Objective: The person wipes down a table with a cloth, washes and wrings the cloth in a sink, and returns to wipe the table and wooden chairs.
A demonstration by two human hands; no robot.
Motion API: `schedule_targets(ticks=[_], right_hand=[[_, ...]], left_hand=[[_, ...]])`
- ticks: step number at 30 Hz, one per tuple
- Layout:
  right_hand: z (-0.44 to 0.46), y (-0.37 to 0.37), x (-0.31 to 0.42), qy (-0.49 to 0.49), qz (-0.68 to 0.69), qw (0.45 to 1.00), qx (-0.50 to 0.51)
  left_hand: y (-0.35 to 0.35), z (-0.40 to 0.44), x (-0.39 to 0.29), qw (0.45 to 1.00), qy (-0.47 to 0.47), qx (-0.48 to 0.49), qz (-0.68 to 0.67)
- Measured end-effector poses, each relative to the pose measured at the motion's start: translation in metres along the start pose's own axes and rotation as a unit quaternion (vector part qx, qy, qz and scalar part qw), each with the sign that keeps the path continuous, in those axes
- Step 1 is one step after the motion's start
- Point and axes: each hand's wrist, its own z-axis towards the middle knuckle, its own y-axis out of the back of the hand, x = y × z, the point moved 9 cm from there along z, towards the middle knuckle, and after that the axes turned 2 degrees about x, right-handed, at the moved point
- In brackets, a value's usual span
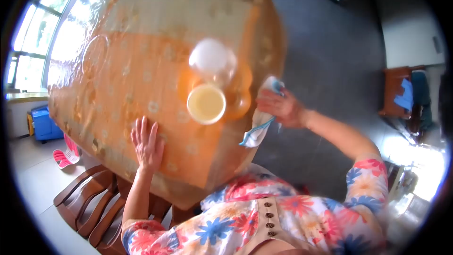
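Observation:
My left hand (pixel 148 145) lies flat on the plastic-covered orange and cream tablecloth (pixel 132 89), fingers spread. At the table's right edge my right hand (pixel 284 107) presses on a white cloth (pixel 257 134) with teal edging, which hangs partly over the side. Between my hands stands a round white-rimmed cup (pixel 206 104), pale yellow inside. Just beyond it is a blurred white round thing (pixel 207 55) whose kind I cannot make out. Both are on or against an orange scalloped tray (pixel 244 85).
A wooden slatted chair (pixel 94 203) stands close to the table's near left side. A blue box (pixel 46 123) and pink-and-white footwear (pixel 65 157) are on the floor at left. Grey floor (pixel 325 61) runs along the right, with wooden furniture (pixel 395 87) holding fabrics farther off.

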Motion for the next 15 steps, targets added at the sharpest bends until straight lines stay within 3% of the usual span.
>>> schedule_targets(ticks=[5,11,15], right_hand=[[0.036,0.036,-0.124,-0.059,-0.040,0.997,-0.018],[0.114,0.053,-0.163,0.015,-0.039,0.999,-0.032],[0.174,0.058,-0.275,-0.071,-0.051,0.994,-0.066]], left_hand=[[0.000,0.000,-0.002,0.999,0.010,0.030,-0.019],[-0.008,-0.002,0.003,0.998,0.027,0.062,0.005],[-0.002,0.006,-0.003,0.994,0.049,0.092,0.020]])
